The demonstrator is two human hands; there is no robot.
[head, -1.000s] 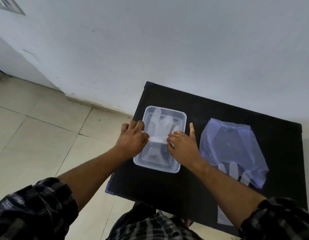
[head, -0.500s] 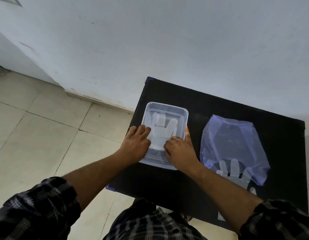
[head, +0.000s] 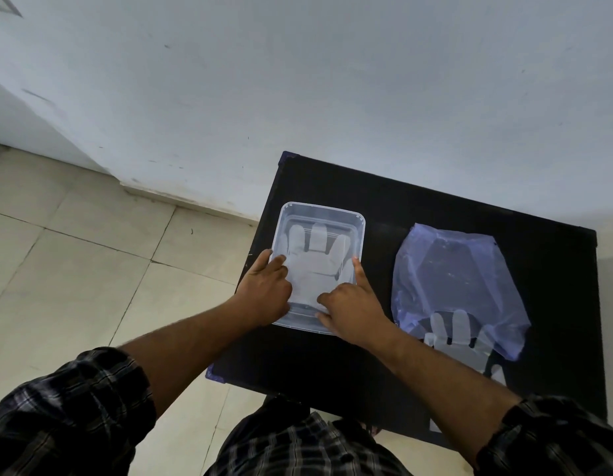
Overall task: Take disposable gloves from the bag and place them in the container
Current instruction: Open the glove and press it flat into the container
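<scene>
While the clear container [head: 320, 214] sits at the left end of the black table [head: 418, 207], I have both hands down in its near half, pressing a translucent glove [head: 315, 259] flat against the bottom. My left hand [head: 263, 292] lies over the left rim, fingers spread and reaching inward onto the glove's cuff edge; my right hand [head: 351, 309] covers the near right corner, index finger stretched along the right wall. Neither hand is closed around anything — both are open, flat, apart from each other, pushing down. The glove lies palm-flat, fingers pointing toward the wall [head: 332, 80], fitted inside the box so it does not ride over the rim. I judge this is smoothing, so that later gloves can stack level.

The purple bag [head: 452, 269] lies well apart to the right, mouth toward me, with another glove [head: 452, 338] half out of the opening — handy for the right hand. How many more are inside, I cannot tell.
</scene>
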